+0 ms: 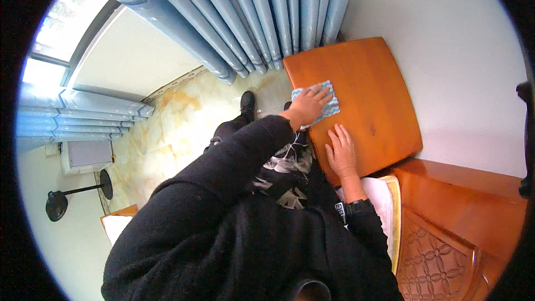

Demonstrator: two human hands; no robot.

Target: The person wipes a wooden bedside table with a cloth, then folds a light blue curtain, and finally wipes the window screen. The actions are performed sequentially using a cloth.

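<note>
My left hand point(309, 105) lies palm down on a blue-and-white wavy-striped cloth point(333, 108), pressing it onto a polished orange-brown wooden tabletop point(368, 88). The cloth sits at the table's near left edge, partly covered by the hand. My right hand point(343, 155) rests on the same wooden top, nearer to me, with its fingers apart and nothing in it. A dark band with a pale-marked face, like a watch point(349, 210), circles the right wrist. A small dark mark point(373, 130) shows on the wood.
A carved wooden headboard point(459, 200) and a white mattress with yellow edging point(378, 200) adjoin the table. Blue curtains point(255, 12) hang behind it, beside a white wall point(443, 62). My black shoe point(248, 102) stands on marbled tile floor point(179, 113). A black stand point(83, 189) is far left.
</note>
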